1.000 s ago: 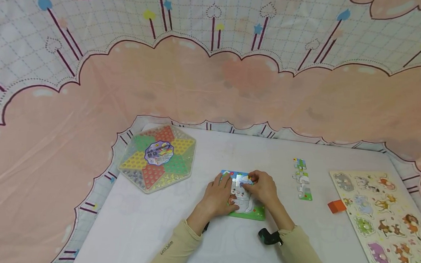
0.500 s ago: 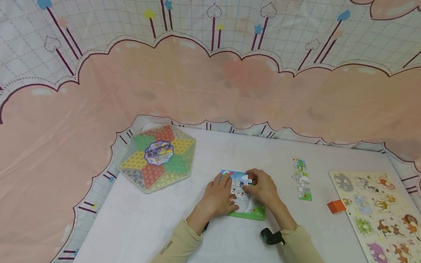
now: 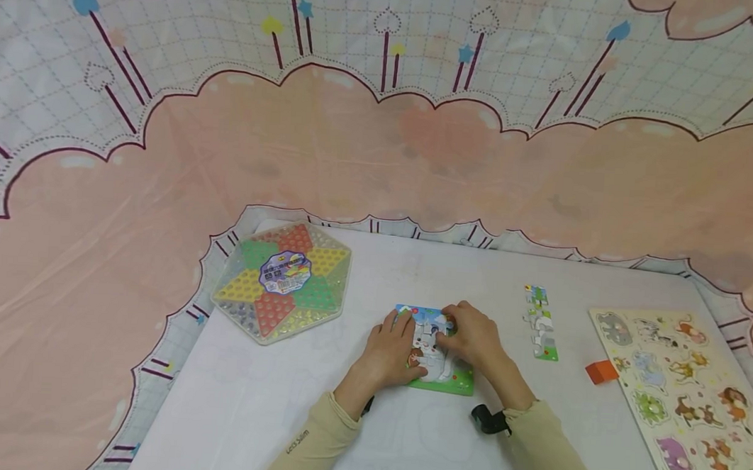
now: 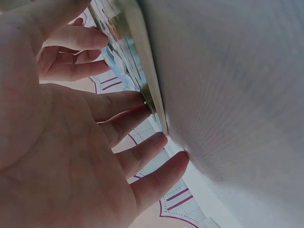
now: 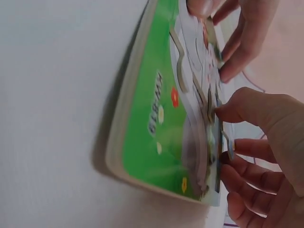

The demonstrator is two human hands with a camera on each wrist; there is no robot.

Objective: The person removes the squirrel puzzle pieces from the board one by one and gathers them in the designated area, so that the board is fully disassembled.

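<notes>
Head cam's got your right fingers (image 5: 256,149) pinching a jigsaw piece (image 5: 230,145), puzzle board (image 5: 152,123) just underneath, left fingers (image 4: 160,179) spread over its edge.

Left hand (image 3: 388,350): palm down, fingers extended and slightly parted, thumb out sideways. Right hand (image 3: 475,337): thumb and fingers bent into a pinch. Left forearm (image 3: 312,441), right forearm (image 3: 549,450): beige-sleeved, angled inward; dark lettering on left sleeve (image 3: 325,420).
</notes>
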